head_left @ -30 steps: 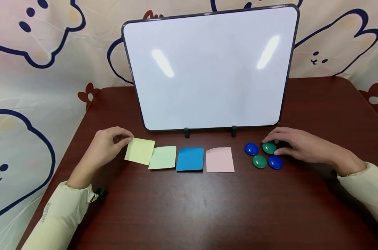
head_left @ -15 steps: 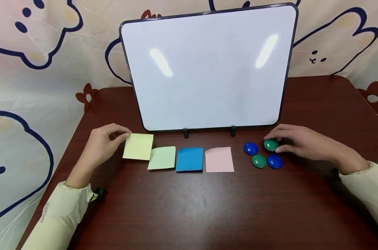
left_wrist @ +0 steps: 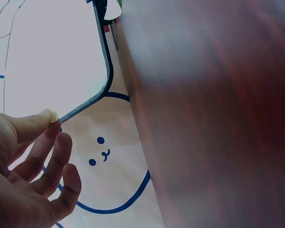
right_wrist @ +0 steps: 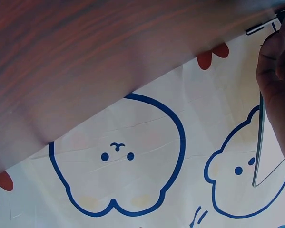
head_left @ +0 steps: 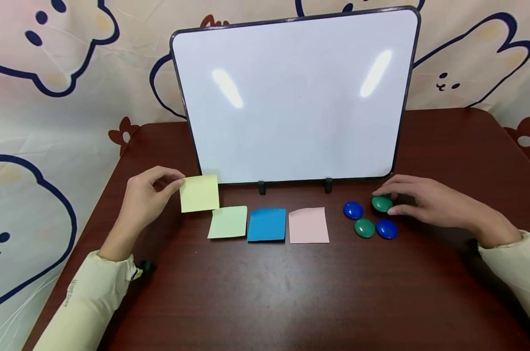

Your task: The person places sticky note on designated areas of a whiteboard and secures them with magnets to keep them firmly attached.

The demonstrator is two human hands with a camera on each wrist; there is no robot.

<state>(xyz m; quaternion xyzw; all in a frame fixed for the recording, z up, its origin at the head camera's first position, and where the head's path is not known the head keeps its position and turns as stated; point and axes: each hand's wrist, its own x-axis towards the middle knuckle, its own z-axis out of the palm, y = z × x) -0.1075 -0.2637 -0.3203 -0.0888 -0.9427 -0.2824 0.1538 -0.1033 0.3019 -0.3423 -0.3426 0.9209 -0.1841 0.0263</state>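
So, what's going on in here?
Someone's left grip pinches a yellow note by its upper left corner, before the lower left corner of a whiteboard. The right grip holds a green disc. On the table, a pale green note, a blue note and a pink note lie in a row. To their right lie two blue discs and a second green disc.

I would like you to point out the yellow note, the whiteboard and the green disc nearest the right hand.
Yellow note (head_left: 199, 194): head view, middle of its face.
Whiteboard (head_left: 295, 102): head view, middle of its white surface.
Green disc (head_left: 382, 204): head view, middle of its visible top.
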